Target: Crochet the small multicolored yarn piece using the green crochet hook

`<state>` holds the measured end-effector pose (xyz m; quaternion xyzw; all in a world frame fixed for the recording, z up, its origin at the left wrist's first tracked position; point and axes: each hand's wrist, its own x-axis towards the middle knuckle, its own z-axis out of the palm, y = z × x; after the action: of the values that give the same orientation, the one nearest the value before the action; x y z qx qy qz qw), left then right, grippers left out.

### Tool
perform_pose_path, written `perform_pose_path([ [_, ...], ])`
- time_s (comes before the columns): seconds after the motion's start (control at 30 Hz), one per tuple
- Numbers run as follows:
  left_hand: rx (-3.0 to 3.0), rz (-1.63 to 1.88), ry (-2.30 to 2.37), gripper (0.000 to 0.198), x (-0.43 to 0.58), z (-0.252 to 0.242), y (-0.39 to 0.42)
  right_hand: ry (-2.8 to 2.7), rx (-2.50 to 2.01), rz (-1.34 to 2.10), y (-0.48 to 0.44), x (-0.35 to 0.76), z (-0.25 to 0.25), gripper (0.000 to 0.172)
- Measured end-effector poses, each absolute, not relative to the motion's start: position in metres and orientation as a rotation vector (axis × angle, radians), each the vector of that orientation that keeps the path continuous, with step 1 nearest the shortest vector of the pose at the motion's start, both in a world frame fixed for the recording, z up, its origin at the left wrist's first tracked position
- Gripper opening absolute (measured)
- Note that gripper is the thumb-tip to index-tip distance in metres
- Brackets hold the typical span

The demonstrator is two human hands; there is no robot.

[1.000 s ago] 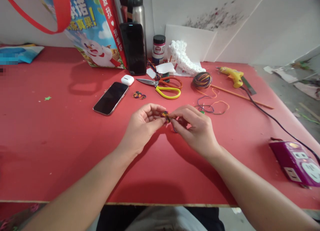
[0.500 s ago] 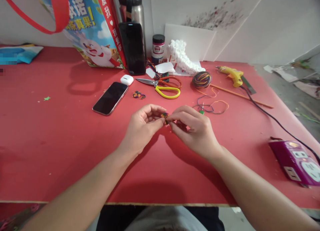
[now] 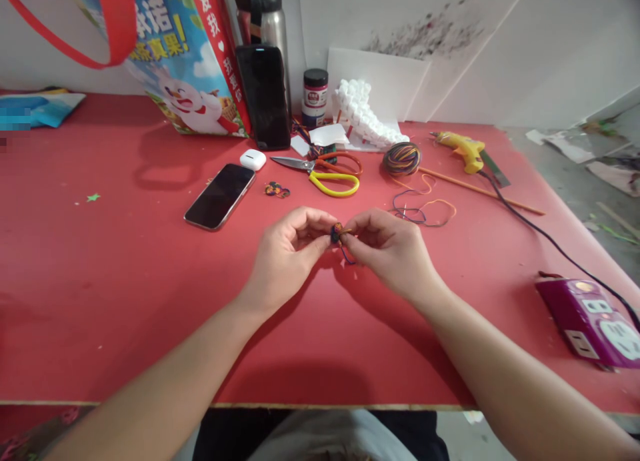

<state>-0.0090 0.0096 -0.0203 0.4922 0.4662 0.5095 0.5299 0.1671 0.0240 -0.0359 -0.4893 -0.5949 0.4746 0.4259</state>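
Note:
Between my hands, above the red table, is a small multicoloured yarn piece (image 3: 335, 232). My left hand (image 3: 295, 254) pinches it from the left between thumb and fingers. Closed at its right edge, the fingertips of my right hand (image 3: 387, 248) grip the piece or a strand at its side; which of these, I cannot tell. A dark purple yarn end (image 3: 346, 256) hangs below the fingertips. Farther back lies a similar small yarn piece (image 3: 277, 190). Beyond my right hand, loose yarn (image 3: 425, 214) trails from a multicoloured yarn ball (image 3: 401, 158).
Scissors (image 3: 333, 174), a phone (image 3: 220, 196) and a white earbud case (image 3: 253, 159) lie beyond my hands. On the right are a thin stick (image 3: 480, 190), a yellow glue gun (image 3: 463, 150) and a purple power socket (image 3: 590, 321). A bag (image 3: 190, 81) stands back left.
The yarn piece has turned in my fingers, and a yarn end now hangs under it. My right fingers have shifted their grip slightly. A green bit beyond the right hand has dropped from sight.

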Motion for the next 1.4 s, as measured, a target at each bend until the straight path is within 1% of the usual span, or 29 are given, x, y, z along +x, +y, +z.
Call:
perform_pose_path([
  [0.1, 1.134, 1.210, 1.091, 0.012, -0.011, -0.021, 0.012, -1.378, -1.178, 1.368, 0.027, 0.168, -0.032, 0.021],
  [0.2, 1.047, 1.166, 1.027, 0.019, -0.014, -0.022, 0.015, -1.338, -1.122, 1.524, 0.029, 0.171, -0.028, 0.034],
  [0.27, 0.975, 1.130, 0.975, 0.024, -0.016, -0.023, 0.017, -1.320, -1.087, 1.601, 0.030, 0.172, -0.027, 0.038],
  [0.43, 0.861, 1.083, 0.893, 0.028, -0.020, -0.024, 0.019, -1.228, -1.009, 1.718, 0.030, 0.171, -0.029, 0.039],
  [0.7, 0.762, 1.088, 0.789, 0.027, -0.017, -0.026, 0.019, -1.100, -0.934, 1.737, 0.028, 0.165, -0.028, 0.039],
  [0.83, 0.661, 1.079, 0.736, 0.026, -0.020, -0.028, 0.021, -1.009, -0.987, 1.743, 0.028, 0.166, -0.026, 0.035],
  [1.07, 0.860, 1.092, 0.800, 0.022, -0.019, -0.032, 0.020, -1.010, -0.990, 1.796, 0.026, 0.164, -0.027, 0.043],
  [1.3, 0.790, 1.053, 0.761, 0.035, -0.017, -0.035, 0.024, -0.975, -0.977, 1.836, 0.027, 0.165, -0.023, 0.034],
  [1.4, 0.784, 1.028, 0.764, 0.030, -0.018, -0.033, 0.023, -0.985, -1.037, 1.800, 0.028, 0.166, -0.025, 0.034],
])
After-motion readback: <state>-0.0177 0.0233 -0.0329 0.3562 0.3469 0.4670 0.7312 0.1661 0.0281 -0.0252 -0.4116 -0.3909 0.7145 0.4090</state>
